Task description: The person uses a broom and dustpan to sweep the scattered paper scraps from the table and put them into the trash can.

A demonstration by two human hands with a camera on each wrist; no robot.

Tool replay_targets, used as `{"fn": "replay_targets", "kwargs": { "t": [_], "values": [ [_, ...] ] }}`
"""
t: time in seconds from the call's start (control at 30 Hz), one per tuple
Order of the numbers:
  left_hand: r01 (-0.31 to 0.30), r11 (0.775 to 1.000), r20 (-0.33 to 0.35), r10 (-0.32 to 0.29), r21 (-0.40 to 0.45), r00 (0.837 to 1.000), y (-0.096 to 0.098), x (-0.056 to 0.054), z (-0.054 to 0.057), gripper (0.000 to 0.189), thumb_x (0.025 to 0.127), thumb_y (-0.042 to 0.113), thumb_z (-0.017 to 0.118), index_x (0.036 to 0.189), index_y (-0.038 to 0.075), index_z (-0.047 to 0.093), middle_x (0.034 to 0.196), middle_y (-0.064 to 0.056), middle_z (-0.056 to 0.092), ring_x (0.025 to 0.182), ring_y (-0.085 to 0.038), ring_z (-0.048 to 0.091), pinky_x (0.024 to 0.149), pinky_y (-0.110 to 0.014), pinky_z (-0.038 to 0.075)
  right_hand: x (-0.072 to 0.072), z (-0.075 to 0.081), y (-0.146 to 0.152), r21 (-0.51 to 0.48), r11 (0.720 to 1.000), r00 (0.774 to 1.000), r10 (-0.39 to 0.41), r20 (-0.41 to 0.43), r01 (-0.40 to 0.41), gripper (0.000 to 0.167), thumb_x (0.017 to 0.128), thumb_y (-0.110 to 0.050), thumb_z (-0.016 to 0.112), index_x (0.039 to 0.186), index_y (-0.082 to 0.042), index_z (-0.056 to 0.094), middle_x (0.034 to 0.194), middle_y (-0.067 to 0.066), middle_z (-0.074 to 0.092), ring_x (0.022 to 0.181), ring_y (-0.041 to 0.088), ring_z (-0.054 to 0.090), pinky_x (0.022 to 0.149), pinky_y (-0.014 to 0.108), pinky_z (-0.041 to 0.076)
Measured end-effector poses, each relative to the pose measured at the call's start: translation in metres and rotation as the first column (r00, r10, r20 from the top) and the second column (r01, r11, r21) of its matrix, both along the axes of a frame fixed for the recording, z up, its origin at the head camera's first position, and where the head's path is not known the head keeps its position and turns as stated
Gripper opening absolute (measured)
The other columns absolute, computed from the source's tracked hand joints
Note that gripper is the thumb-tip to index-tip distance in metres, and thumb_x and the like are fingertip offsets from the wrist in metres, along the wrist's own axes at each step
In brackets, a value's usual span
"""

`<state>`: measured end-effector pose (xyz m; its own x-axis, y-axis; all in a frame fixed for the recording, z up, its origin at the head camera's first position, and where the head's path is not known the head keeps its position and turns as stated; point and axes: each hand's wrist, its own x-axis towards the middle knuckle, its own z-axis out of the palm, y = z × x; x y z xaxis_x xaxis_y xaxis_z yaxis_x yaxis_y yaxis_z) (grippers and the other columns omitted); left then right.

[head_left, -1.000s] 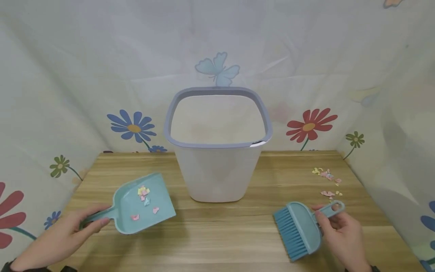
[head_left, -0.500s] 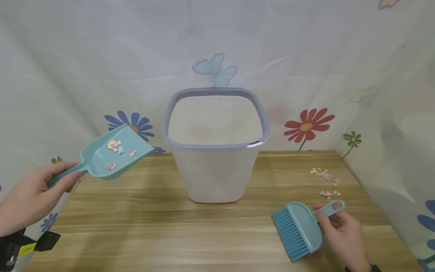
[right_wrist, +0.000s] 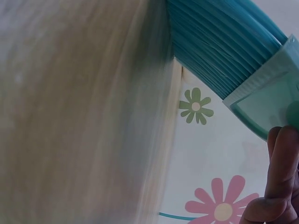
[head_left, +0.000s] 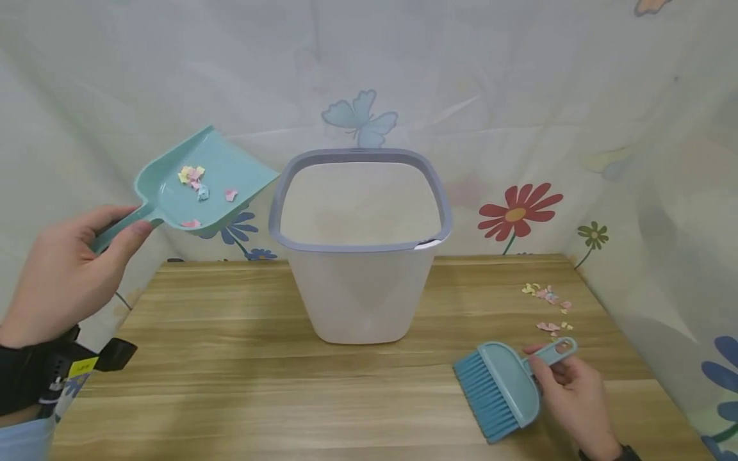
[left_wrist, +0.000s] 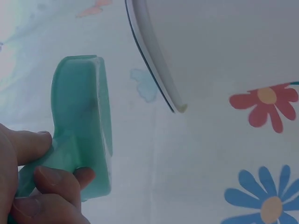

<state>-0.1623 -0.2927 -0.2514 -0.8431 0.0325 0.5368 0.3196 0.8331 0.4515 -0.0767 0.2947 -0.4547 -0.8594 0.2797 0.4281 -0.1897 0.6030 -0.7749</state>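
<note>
My left hand point(head_left: 75, 269) grips the handle of a teal dustpan point(head_left: 230, 163), raised above the table left of the bin. Several pink, yellow and blue paper scraps point(head_left: 195, 178) lie on the pan. In the left wrist view the fingers wrap the handle, and the dustpan point(left_wrist: 81, 112) shows from its underside. A white bin point(head_left: 363, 294) with a grey-blue rim stands mid-table; the pan's front corner appears beside that rim. At lower right, my right hand point(head_left: 576, 397) holds a teal hand brush point(head_left: 510, 384) by its handle. The brush's bristles point(right_wrist: 224, 42) fill the top of the right wrist view.
More paper scraps point(head_left: 548, 294) lie at the right of the wooden table point(head_left: 242, 384), behind the brush. A white curtain point(head_left: 490, 77) printed with flowers and a butterfly surrounds the table at the back and sides.
My left hand has lifted the dustpan from low over the table's left side up to the height of the bin's rim, scraps still on it. The right hand and brush stay nearly in place.
</note>
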Motion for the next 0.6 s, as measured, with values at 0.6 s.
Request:
{"fn": "replay_targets", "kwargs": {
  "t": [0.6],
  "values": [
    [0.200,0.978,-0.191,-0.208,-0.058,0.959,0.082,-0.023,0.028,0.039,0.096,0.017,0.076,0.132,0.005,0.069,0.110,-0.017,0.076,0.069,-0.009,0.060,0.064,-0.005,0.038,0.001,0.000,0.000,0.057,0.998,0.999,-0.026,0.048,0.023,0.009,0.095,0.000,0.069,0.102,0.001,0.074,0.090,-0.029,0.066,0.083,-0.019,0.062,0.063,0.010,0.052]
  ]
}}
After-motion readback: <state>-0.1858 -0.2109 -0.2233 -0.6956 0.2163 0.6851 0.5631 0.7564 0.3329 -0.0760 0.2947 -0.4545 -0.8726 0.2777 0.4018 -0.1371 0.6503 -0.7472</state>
